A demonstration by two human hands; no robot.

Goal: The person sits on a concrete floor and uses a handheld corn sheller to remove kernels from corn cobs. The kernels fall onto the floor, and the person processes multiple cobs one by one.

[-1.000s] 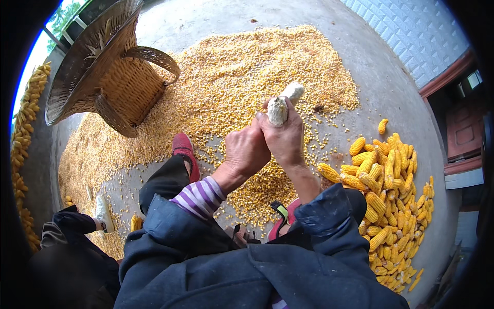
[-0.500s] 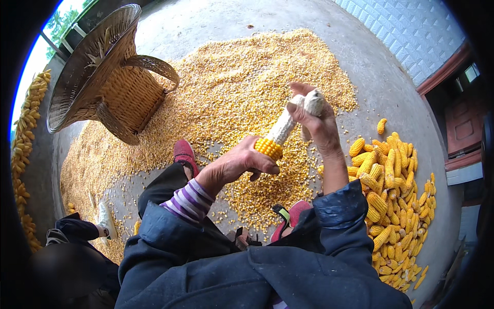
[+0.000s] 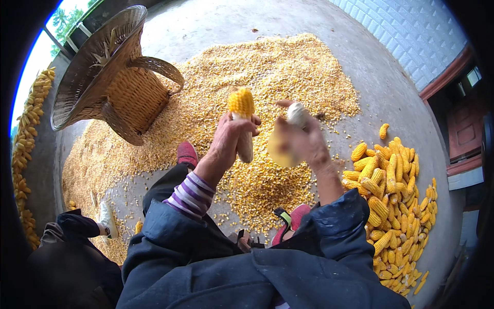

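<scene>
Upright in my left hand (image 3: 226,135) is an ear of corn (image 3: 241,103). Yellow kernels remain around its upper end, and bare pale cob shows below my fingers. My right hand (image 3: 309,144), a little apart from it, is closed around a bare white corncob (image 3: 297,114); a blur covers part of that hand. Beneath both hands lies a heap of loose yellow kernels (image 3: 272,195), between my pink shoes.
Kernels (image 3: 267,62) spread widely over the concrete floor. Whole ears of corn (image 3: 396,206) are piled at my right. A wicker basket (image 3: 136,103) with a flared rim stands at the left. Another person's leg (image 3: 80,225) shows at the lower left. More ears (image 3: 28,129) line the left edge.
The ear in my left hand has swung upright, its kernel end now pointing up. My hands have drawn apart, and the white cob in my right hand no longer meets the ear.
</scene>
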